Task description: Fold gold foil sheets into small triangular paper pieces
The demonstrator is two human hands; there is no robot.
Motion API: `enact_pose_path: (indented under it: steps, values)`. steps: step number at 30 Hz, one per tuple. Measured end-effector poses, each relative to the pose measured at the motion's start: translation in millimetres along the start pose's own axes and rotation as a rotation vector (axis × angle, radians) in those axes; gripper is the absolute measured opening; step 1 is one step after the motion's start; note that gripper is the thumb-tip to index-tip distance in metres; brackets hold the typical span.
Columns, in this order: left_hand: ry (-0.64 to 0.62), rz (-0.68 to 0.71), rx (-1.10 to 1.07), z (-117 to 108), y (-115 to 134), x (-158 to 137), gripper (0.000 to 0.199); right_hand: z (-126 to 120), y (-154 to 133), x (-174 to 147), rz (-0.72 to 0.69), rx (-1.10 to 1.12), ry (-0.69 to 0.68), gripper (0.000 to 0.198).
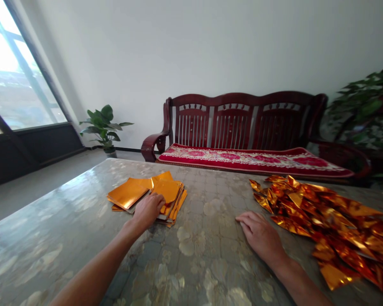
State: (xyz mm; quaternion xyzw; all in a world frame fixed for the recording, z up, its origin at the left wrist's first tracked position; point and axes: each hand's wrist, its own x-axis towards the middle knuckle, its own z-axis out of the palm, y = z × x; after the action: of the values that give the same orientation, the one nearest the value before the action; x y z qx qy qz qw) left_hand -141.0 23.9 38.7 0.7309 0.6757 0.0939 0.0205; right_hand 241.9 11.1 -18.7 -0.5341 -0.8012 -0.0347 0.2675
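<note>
A loose stack of flat gold foil paper sheets (pixel 167 191) lies on the table, its corners fanned unevenly. My left hand (pixel 148 208) is at the stack's near edge, its curled fingers closed on the foil paper; the fingertips are partly hidden. To the right, my right hand (pixel 260 233) rests low over the tabletop with its fingers extended and close together, the thumb slightly apart. Nothing shows in it. Beyond that hand spreads a large heap of folded gold foil pieces (pixel 335 221), shiny and pointed, apart from the fingers.
The table (pixel 191 272) has a glossy floral cover. Behind it stands a dark red wooden bench (pixel 232 123) with a red patterned seat cover (pixel 242 157). A potted plant (pixel 105 125) is at the back left, and leafy foliage (pixel 367 110) at the right.
</note>
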Motion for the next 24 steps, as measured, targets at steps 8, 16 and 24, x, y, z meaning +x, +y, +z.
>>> enact_pose_path:
  steps: [8,16,24]
  values:
    - [0.041,-0.026,-0.002,-2.1,2.0,-1.9,0.03,0.2,0.3,-0.4,0.0,0.003,-0.004,0.03]
    - [0.255,0.133,-0.21,-6.2,34.7,-20.9,0.026,-0.7,-0.5,0.4,0.016,0.02,-0.016,0.03]
    - [0.24,0.582,-0.381,16.7,88.3,-38.5,0.027,-6.7,-15.3,-2.3,0.066,0.275,0.004,0.072]
